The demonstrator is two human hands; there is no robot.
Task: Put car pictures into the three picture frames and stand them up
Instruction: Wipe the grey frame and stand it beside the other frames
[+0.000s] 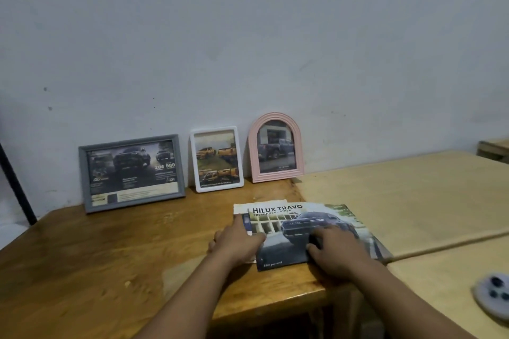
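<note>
Three picture frames stand upright against the wall at the back of the brown wooden table (110, 256), each with a car picture inside: a grey rectangular frame (131, 172) on the left, a white frame (216, 159) in the middle, a pink arched frame (276, 147) on the right. In front of them lies a car brochure (303, 226) with a dark pickup on its cover, on top of other sheets. My left hand (237, 239) rests flat on the brochure's left edge. My right hand (334, 249) lies flat on its lower right part. Neither hand grips anything.
A lighter wooden table (399, 201) adjoins on the right, and another pale surface (440, 297) sits nearer me. A grey round device with dark buttons (493, 294) lies at the right edge. A black pole (16, 184) leans at the far left.
</note>
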